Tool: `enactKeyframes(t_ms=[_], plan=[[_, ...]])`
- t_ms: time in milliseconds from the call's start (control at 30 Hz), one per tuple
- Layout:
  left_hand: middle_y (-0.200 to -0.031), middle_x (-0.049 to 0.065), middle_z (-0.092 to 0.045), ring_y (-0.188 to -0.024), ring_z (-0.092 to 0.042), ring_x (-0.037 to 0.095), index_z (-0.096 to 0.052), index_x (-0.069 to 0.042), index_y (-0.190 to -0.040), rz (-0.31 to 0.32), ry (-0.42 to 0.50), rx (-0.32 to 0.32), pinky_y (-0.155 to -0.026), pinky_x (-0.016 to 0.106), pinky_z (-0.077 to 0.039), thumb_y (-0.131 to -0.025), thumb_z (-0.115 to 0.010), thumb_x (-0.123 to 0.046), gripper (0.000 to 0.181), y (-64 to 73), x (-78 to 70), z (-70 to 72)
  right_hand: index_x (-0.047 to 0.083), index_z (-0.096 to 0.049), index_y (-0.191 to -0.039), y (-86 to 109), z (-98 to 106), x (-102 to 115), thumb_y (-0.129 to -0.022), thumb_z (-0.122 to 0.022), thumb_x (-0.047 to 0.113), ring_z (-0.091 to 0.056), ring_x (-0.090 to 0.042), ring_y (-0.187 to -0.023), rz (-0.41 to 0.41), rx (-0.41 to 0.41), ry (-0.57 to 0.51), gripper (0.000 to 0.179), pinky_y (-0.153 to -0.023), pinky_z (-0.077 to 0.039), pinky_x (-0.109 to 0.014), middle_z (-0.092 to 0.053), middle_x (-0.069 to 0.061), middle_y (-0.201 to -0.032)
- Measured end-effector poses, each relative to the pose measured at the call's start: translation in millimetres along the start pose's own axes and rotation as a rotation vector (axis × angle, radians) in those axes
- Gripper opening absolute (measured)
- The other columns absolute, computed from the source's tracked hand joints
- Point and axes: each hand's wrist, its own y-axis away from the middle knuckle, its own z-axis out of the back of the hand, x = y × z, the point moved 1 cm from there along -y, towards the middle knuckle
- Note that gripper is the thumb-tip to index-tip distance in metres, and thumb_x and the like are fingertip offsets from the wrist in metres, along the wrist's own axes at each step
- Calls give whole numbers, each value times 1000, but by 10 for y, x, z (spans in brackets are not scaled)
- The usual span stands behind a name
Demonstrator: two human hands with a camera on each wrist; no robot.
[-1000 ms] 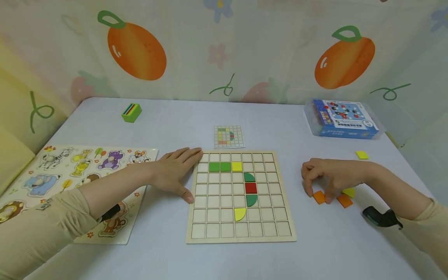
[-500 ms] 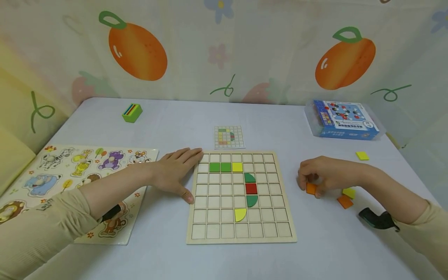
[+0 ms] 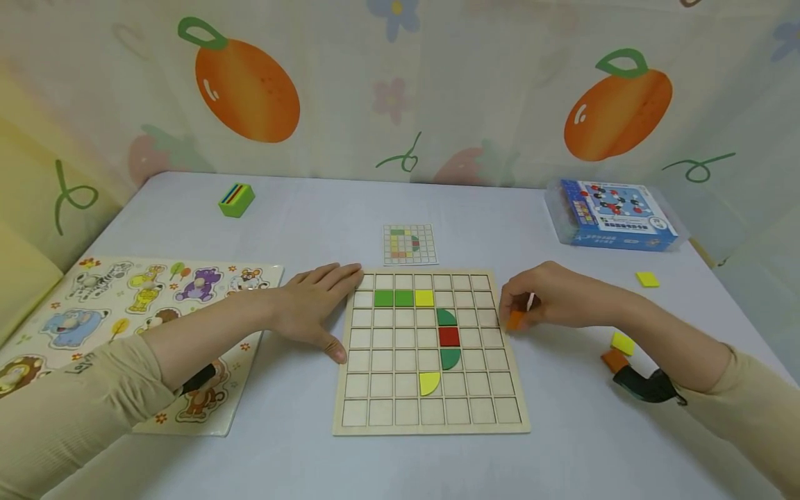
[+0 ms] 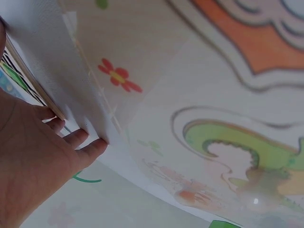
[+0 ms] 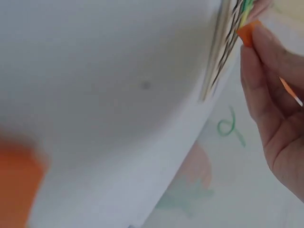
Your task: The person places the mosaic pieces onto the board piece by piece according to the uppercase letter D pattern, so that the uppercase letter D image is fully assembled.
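A square wooden grid board (image 3: 431, 421) lies in the middle of the table. Set in its cells are two green squares (image 3: 394, 298), a yellow square (image 3: 424, 298), a red square (image 3: 448, 337), two dark green quarter-rounds (image 3: 450, 359) and a yellow quarter-round (image 3: 428, 383). My left hand (image 3: 312, 305) rests with straight fingers against the board's left edge. Between thumb and fingers my right hand (image 3: 553, 295) pinches an orange square tile (image 3: 515, 320), just at the board's right edge. The right wrist view shows this orange tile (image 5: 248, 33) at the fingertips.
A small printed grid card (image 3: 409, 244) lies behind the board. To the right are a yellow tile (image 3: 647, 279), another yellow tile (image 3: 622, 343) and an orange tile (image 3: 615, 360). An animal puzzle (image 3: 150, 285), a green block (image 3: 237, 201) and a blue box (image 3: 619, 214) stand around.
My right hand has picked up an orange tile from the loose pieces and carried it left to the board's right edge. The left hand stays where it was.
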Motion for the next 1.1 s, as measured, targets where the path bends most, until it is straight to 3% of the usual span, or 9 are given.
enactKeyframes(t_ms=[167, 367, 733, 1100], plan=[[-169, 14, -3, -153, -8, 47, -6, -6, -159, 4, -2, 1, -119, 68, -18, -69, -71, -74, 130, -7, 3, -5, 21, -72, -100, -124, -18, 183, -84, -78, 11, -62, -10, -86, 31, -84, -71, 20, -78, -57, -22, -70, 11, -89], [-168, 15, -4, -153, -10, 47, -7, -6, -159, 7, -19, -5, -119, 68, -19, -69, -71, -74, 130, -15, 10, -12, 20, -73, -92, -313, -102, 381, -79, -83, 23, -64, -11, -80, 43, -134, -225, 17, -76, -58, -24, -72, 6, -85], [-169, 15, -4, -153, -9, 47, -7, -6, -159, 14, -13, 0, -119, 68, -18, -69, -71, -74, 131, -17, 1, -3, 18, -75, -93, -608, -266, 787, -85, -79, 21, -65, -12, -76, 85, -44, -334, 10, -73, -56, -24, -73, 4, -83], [-169, 13, -3, -154, -9, 46, -7, -7, -160, 17, -2, 10, -119, 68, -18, -69, -72, -73, 130, -4, -11, 11, 20, -74, -89, -804, -385, 1022, -83, -79, 15, -66, -8, -72, 104, 44, -323, 9, -68, -56, -24, -73, 6, -80]])
